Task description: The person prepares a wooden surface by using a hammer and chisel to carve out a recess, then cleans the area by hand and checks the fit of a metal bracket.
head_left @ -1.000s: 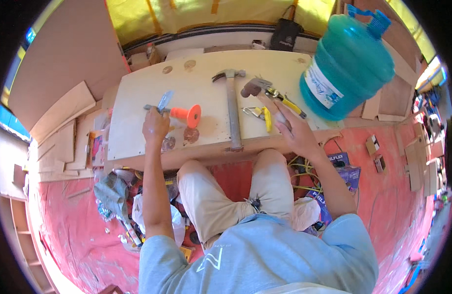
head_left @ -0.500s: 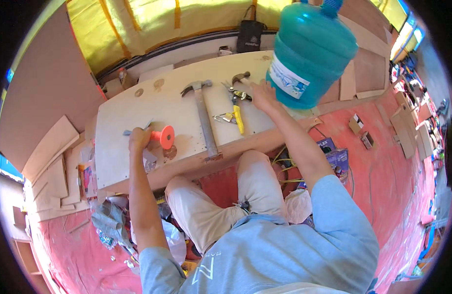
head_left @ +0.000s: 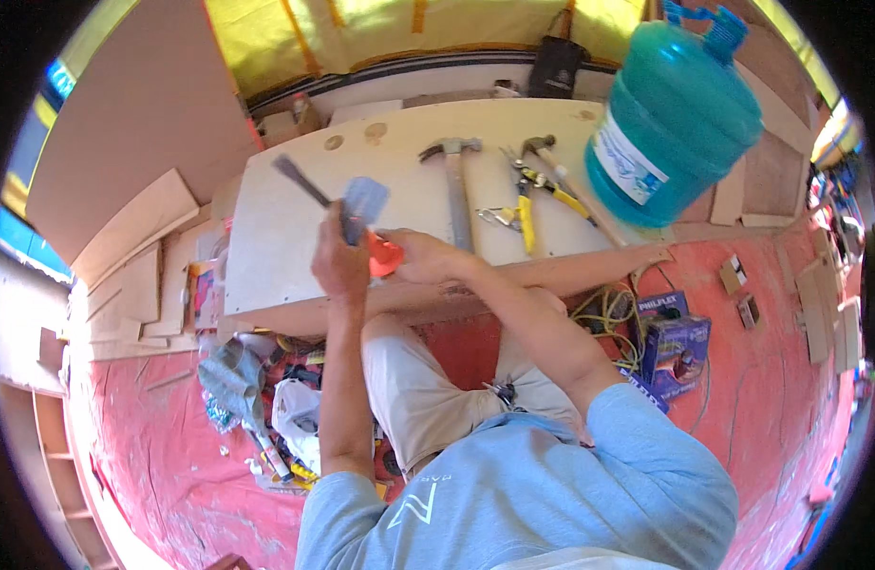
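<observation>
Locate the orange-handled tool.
In the head view, the orange-handled tool is left of centre, in the left hand, its orange end by the right hand, left of the grey-handled hammer.

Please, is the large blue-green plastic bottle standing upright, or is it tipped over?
Upright: the large blue-green plastic bottle stands base-down, with its blue neck at the top.

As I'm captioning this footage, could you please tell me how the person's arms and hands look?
The left hand and right hand are bare, with no gloves seen. The forearms are bare too, and no watch or bracelet shows. Light blue short sleeves cover the upper arms, part of a shirt with a whitish chest print.
</observation>
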The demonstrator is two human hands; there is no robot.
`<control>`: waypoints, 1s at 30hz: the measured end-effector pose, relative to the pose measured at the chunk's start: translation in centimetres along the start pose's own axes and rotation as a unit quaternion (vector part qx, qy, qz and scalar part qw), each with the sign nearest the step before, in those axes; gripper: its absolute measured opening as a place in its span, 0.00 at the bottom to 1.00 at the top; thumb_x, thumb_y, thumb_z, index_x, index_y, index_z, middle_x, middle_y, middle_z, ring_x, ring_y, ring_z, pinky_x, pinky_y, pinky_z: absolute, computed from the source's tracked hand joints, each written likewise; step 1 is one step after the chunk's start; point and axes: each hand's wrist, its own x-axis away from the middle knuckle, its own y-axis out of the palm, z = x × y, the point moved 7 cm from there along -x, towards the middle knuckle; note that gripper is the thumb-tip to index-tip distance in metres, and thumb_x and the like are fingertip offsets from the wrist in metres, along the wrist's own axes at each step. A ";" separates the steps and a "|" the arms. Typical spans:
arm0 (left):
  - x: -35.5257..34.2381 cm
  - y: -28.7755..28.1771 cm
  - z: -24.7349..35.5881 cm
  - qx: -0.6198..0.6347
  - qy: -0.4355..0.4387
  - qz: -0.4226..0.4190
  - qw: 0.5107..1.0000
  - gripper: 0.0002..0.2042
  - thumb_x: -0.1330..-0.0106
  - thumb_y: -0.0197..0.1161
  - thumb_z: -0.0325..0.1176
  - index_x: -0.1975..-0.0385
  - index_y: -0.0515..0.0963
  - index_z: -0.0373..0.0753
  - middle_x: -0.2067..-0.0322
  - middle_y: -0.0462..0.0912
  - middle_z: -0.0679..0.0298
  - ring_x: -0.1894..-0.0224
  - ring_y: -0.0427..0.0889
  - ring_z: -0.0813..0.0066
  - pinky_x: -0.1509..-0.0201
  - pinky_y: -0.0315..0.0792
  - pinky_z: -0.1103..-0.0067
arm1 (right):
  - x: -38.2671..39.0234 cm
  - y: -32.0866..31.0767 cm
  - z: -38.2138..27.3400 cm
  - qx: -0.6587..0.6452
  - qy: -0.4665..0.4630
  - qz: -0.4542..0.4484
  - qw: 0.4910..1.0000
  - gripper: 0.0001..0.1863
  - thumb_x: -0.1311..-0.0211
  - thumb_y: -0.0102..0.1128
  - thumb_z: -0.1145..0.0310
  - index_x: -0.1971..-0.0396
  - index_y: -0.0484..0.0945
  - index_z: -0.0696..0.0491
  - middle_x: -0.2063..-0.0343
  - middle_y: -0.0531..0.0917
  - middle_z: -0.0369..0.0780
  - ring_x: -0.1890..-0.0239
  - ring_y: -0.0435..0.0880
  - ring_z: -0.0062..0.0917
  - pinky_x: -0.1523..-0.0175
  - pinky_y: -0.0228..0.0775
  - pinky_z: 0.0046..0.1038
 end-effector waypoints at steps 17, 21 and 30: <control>-6.3 -8.8 7.0 0.004 0.098 -0.185 0.978 0.32 0.45 0.71 0.46 0.44 0.69 0.33 0.63 0.80 0.51 0.61 0.81 0.52 0.58 0.74 0.67 | -1.0 -1.0 2.0 -0.119 -0.073 0.051 0.989 0.09 0.49 0.59 0.77 0.65 0.75 0.56 0.71 0.80 0.40 0.66 0.79 0.24 0.56 0.72 0.28; -7.0 -9.6 6.4 0.089 0.077 -0.201 0.973 0.31 0.44 0.70 0.43 0.44 0.69 0.31 0.62 0.79 0.48 0.58 0.80 0.53 0.54 0.72 0.64 | -1.4 -0.2 1.8 -0.138 -0.095 0.049 0.985 0.09 0.50 0.57 0.79 0.67 0.74 0.56 0.73 0.79 0.38 0.68 0.77 0.23 0.57 0.71 0.27; -9.3 -8.4 3.6 0.113 -0.122 -0.344 0.924 0.20 0.44 0.71 0.39 0.63 0.73 0.31 0.81 0.80 0.51 0.79 0.78 0.56 0.72 0.71 0.69 | -1.2 -0.9 1.8 -0.131 -0.088 0.064 0.985 0.08 0.51 0.55 0.80 0.69 0.73 0.56 0.75 0.77 0.38 0.69 0.76 0.23 0.59 0.70 0.27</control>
